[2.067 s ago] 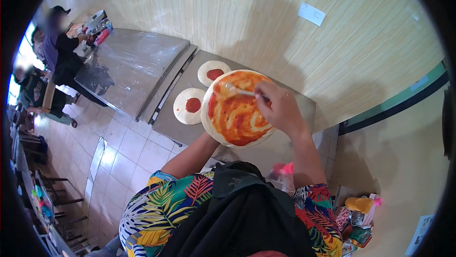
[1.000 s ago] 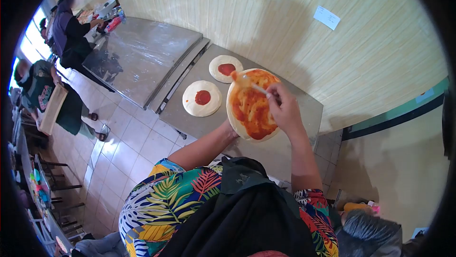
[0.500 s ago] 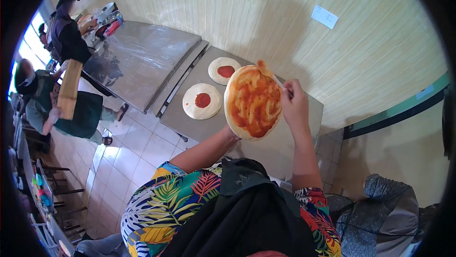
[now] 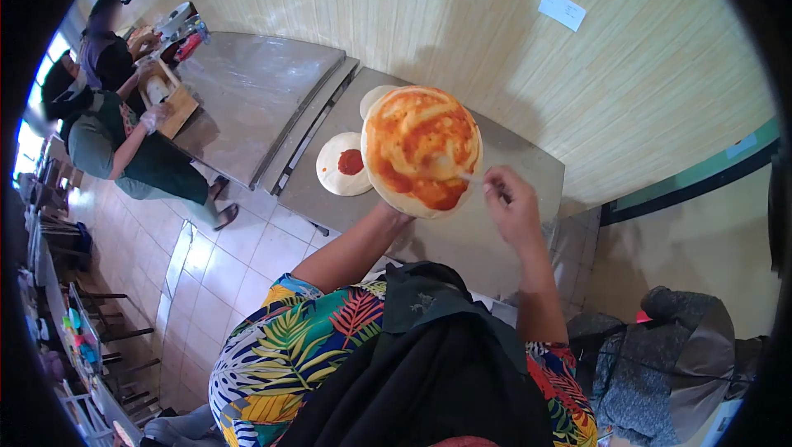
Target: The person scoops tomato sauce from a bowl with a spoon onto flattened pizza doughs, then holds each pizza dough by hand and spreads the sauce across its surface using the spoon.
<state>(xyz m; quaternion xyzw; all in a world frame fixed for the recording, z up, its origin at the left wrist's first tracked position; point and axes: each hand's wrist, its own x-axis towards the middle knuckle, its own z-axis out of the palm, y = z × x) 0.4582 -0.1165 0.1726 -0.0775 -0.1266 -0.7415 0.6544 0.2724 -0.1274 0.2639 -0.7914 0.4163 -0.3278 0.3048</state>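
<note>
A round pizza base [image 4: 421,121] spread with orange-red sauce is held up over the steel table. My left hand [image 4: 396,212] supports it from below, its fingers mostly hidden under the dough. In my right hand [image 4: 511,193], closed in a pinch, is the pale handle of a spoon [image 4: 469,176]. The spoon's bowl end lies in the sauce on the lower right of the base and is hard to make out. Left of the held base, another dough round [image 4: 332,168] with a blob of red sauce lies on the table. A second dough round [image 4: 371,100] is partly covered by the held base.
The steel table [image 4: 528,175] stands against a wood-look wall. Another table [image 4: 264,75], covered in plastic film, adjoins it at the left. Two people work there; the nearer person [image 4: 124,141] holds a wooden tray [image 4: 180,113]. A grey jacket or bag [image 4: 660,364] is at lower right.
The spoon has moved from the base's upper right edge down into the sauce. The held base has shifted up and left, now overlapping the far dough round. The nearer person has reached the filmed table.
</note>
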